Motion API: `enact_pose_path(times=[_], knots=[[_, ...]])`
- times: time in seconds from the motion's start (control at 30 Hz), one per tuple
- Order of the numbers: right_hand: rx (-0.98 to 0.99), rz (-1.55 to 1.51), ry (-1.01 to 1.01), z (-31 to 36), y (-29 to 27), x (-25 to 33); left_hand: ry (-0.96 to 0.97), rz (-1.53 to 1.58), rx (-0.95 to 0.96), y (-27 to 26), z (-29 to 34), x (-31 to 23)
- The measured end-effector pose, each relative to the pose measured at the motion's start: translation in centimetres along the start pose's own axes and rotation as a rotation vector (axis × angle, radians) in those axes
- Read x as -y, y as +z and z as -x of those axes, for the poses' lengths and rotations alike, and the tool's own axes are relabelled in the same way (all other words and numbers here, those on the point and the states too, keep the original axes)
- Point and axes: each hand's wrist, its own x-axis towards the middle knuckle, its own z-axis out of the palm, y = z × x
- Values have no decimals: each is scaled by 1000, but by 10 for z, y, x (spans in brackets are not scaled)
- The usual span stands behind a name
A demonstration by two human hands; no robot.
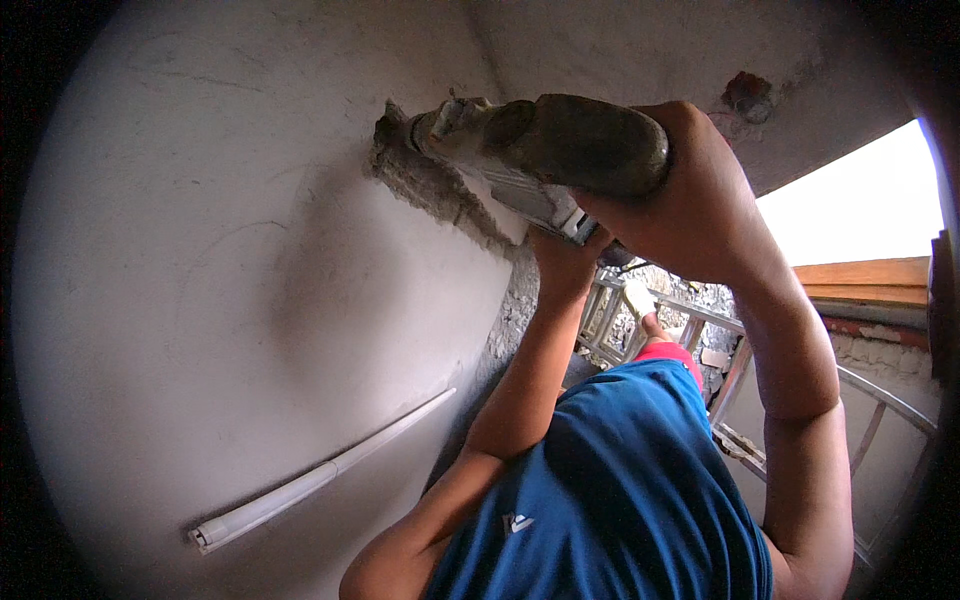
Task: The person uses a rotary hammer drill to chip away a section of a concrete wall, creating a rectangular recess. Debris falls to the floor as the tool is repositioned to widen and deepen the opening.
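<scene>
A dust-caked hammer drill, with a dark rounded body and a grey ribbed part below, is held up against the wall. Its front end reaches a rough broken groove in the plaster; the bit's tip cannot be made out. My right hand is closed round the rear of the drill, its fingers largely hidden behind it. Lower down, my left hand grips the tool from beneath, its fingers mostly covered by the body.
A white tube-shaped fitting runs along the pale wall at the left. Below me are a metal ladder, my shoe and rubble. A broken hole marks the far wall, near a bright opening with a wooden edge.
</scene>
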Motion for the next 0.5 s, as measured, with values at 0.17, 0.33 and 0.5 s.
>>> enact_pose_path(times=[0.17,0.33,0.5], knots=[[-33,57,-32,-3,-6,-2,44,45,12,12,-4,-2],[198,177,125,-21,-14,4,67,85,56,8,-11,7],[31,131,-8,-11,-3,4,33,64,52,8,-7,-3]])
